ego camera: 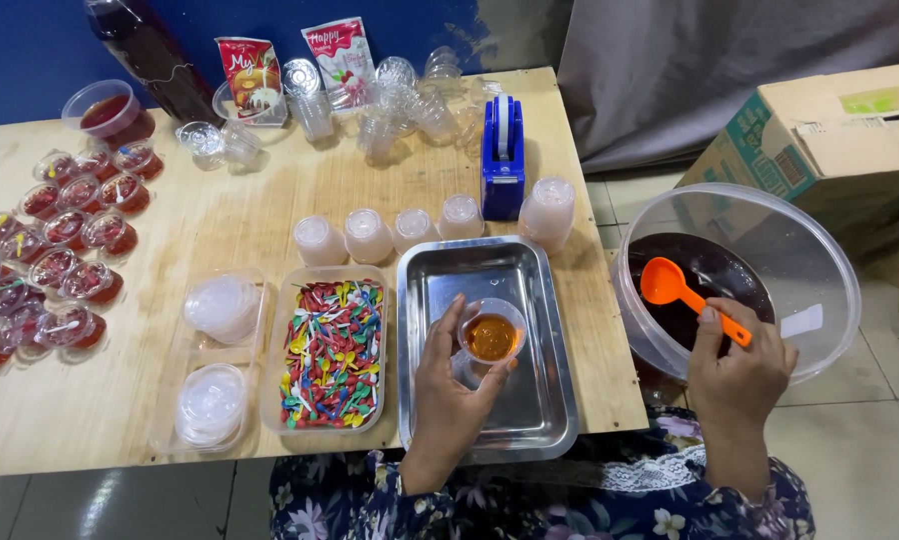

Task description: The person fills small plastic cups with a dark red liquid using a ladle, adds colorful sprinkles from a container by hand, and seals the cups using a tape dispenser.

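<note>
Head view looks down on a wooden table (270, 210) with the person's two hands low in the frame. The left hand (455, 385), at lower centre, curls its fingers and thumb around a small clear cup (491, 335) partly filled with amber-red liquid, holding it upright just above the metal tray (550, 400) that sits at the table's near edge. The right hand (740, 370), at lower right, is closed around the handle of an orange scoop (675, 290), whose bowl hangs over the dark liquid inside a large clear bowl (820, 250) standing off the right end of the table. The cup and the scoop are apart, the cup to the left of the bowl's rim. Just left of the tray lies a clear container of small colourful spoons (332, 350), and further left another container of clear lids (215, 355). A row of upturned empty cups (390, 232) stands above the tray, with a blue tape dispenser (503, 160) beside them. At the left edge of the frame sit many filled, lidded cups (55, 265) of red jelly. Loose clear cups (390, 105), two packets (295, 65) and a dark bottle (150, 50) lie along the top. A cardboard box (830, 135) stands at upper right.
</note>
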